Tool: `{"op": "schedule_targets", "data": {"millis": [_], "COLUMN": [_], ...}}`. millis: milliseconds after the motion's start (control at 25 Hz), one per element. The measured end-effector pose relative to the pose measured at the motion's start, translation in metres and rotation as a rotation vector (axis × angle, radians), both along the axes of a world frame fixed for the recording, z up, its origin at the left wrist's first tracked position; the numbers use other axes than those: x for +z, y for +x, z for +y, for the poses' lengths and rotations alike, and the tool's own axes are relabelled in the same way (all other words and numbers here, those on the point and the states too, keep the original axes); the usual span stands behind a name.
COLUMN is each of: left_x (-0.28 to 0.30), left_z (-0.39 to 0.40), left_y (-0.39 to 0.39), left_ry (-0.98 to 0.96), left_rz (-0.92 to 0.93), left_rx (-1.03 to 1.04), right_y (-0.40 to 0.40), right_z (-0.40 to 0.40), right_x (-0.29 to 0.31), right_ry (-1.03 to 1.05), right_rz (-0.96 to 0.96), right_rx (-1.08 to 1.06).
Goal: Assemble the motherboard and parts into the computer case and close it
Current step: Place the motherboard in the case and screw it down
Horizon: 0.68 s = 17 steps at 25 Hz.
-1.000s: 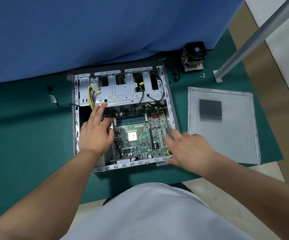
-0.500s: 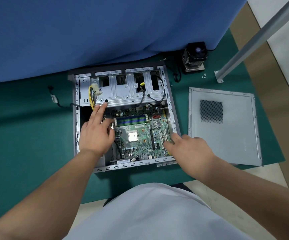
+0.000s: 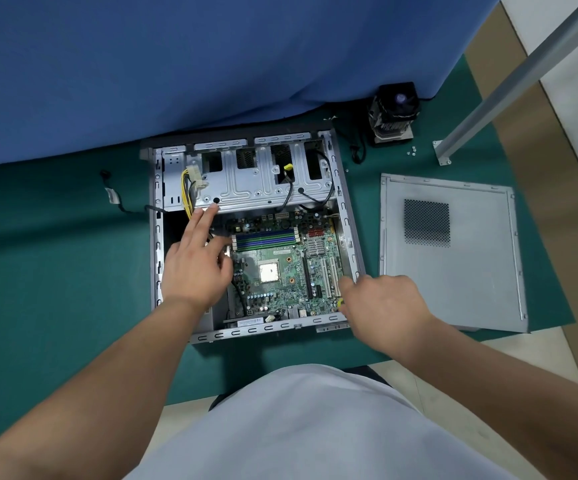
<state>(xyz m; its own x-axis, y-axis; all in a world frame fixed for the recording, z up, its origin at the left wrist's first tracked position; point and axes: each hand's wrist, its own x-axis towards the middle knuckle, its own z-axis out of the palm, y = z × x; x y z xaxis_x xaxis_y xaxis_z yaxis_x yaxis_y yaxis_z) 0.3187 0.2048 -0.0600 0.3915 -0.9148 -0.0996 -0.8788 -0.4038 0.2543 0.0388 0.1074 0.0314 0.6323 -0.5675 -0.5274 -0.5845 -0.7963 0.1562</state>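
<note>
Both hands are down in the open grey metal computer case (image 3: 349,233), at either side of the green motherboard (image 3: 280,268).

I see the case lying on its side on the green mat (image 3: 55,271), with the motherboard flat in its lower half below the silver drive-bay bracket (image 3: 263,188). My left hand (image 3: 194,268) reaches in from the lower left, palm down, index and middle fingers stretched straight toward the bracket's lower edge and the thumb tucked against the board's left edge; it holds nothing that I can make out. My right hand (image 3: 384,303) comes in from the lower right, knuckles up, fingers bent downward at the board's near right corner beside the case wall; I cannot tell whether they pinch anything. The flat grey side panel with a mesh vent (image 3: 453,254) lies on the mat just right of the case, and the black cooler fan on its finned heatsink (image 3: 394,112) stands beyond it, near the blue cloth (image 3: 211,64).
</note>
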Motion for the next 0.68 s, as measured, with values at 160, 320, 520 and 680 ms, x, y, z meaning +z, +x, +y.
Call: {"op": "schedule_targets", "data": {"millis": [160,320,520,680], "left_x": [0.0004,0.0017,0.0035,0.0042], "left_z": [0.0005,0.0000,-0.0004,-0.0005], "left_y": [0.0003,-0.0008,-0.0015,-0.0021], "left_ry": [0.003,0.005,0.009,0.014], "left_rz": [0.004,0.007,0.004,0.008], "left_rx": [0.002,0.000,0.004,0.005], "right_y": [-0.0034,-0.0057,-0.0010,-0.0001], "right_z": [-0.0009,0.0023,0.0033,0.0031], "right_x": [0.0012,0.0032,-0.0026,0.0020], "right_ry": [0.022,0.029,-0.012,0.038], "right_rz": [-0.004,-0.019,-0.019,-0.043], "right_rx": [-0.022,0.004,-0.071,-0.010]}}
